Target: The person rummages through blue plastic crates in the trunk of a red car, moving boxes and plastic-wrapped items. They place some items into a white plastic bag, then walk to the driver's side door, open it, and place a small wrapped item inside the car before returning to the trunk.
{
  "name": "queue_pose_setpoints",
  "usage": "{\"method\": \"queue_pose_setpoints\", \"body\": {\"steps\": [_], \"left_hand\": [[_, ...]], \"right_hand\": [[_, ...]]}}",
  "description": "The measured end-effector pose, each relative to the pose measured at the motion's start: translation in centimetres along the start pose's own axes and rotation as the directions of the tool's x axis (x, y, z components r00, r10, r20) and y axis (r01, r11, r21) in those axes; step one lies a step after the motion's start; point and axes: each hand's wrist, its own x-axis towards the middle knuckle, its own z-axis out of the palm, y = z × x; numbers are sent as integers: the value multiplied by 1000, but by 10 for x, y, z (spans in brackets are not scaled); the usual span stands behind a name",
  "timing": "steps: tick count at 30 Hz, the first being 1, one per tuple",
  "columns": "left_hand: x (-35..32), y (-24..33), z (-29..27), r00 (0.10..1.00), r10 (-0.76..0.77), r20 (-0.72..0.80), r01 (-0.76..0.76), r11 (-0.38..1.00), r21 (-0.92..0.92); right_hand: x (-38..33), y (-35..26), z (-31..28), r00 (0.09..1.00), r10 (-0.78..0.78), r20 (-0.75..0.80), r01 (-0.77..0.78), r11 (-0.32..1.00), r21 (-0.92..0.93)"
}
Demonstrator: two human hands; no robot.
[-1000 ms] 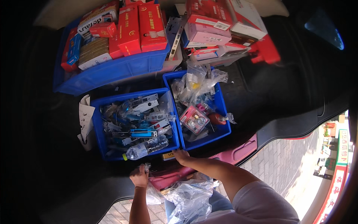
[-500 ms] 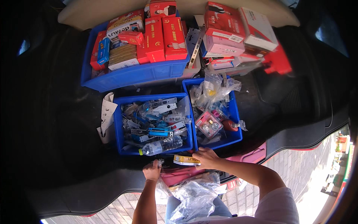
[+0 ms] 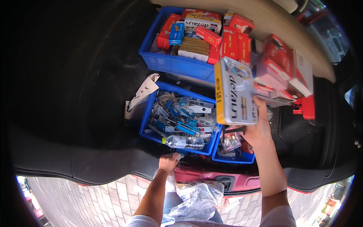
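My right hand [image 3: 261, 126] grips a flat white-and-yellow box [image 3: 233, 90], raised and tilted above the small blue bin [image 3: 233, 160] on the right. The box hides much of that bin; a pink blister pack [image 3: 230, 142] shows in it. My left hand [image 3: 168, 162] is closed at the cargo edge, pinching the top of a clear plastic bag [image 3: 170, 181]. Close to it, the left blue bin [image 3: 145, 130] holds several metal lock parts with blue pieces [image 3: 187, 128]. A clear water bottle [image 3: 184, 142] with a yellow-green cap lies across its near side.
Behind stands a larger blue crate [image 3: 177, 64] packed with red, white and blue boxes. More boxes [image 3: 278, 62] are stacked at its right. A torn white sheet [image 3: 143, 90] leans left of the bins. A crumpled plastic bag [image 3: 200, 200] hangs near my legs, below the pink sill [image 3: 242, 183].
My right hand has lifted the box from the near edge, up and away over the right bin, turning its broad face into view. The left hand stays low. The whole view has shifted and tilted.
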Motion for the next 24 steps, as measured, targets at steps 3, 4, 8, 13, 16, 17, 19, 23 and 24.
{"method": "queue_pose_setpoints", "body": {"steps": [3,4,8,13,16,17,19,23,24], "left_hand": [[-5,-6,0,1000,-12,0,12,1000,-24],[-7,-8,0,1000,-12,-1,12,999,-32],[-15,-16,-4,1000,-21,4,21,998,-58],[-10,-20,-8,1000,-14,-19,12,996,-92],[-20,-26,-10,999,-34,-28,32,997,-74],[-21,-25,-8,999,-33,-27,31,997,-73],[-23,-25,-4,999,-39,-30,37,997,-72],[-18,-32,-6,999,-33,-36,29,994,-101],[-21,-38,-7,999,-41,-28,38,993,-112]], "right_hand": [[36,40,58,950,-263,-167,229,953,-199],[49,44,76,911,-399,-106,354,887,-295],[112,24,138,808,-576,123,527,614,-587],[242,9,185,837,-516,183,411,371,-833],[289,20,209,833,-550,53,235,265,-935],[301,22,212,831,-556,7,198,284,-938],[323,29,212,820,-564,-95,118,329,-937],[373,26,202,833,-552,28,-15,-72,-997],[365,32,215,860,-510,4,-37,-69,-997]]}}
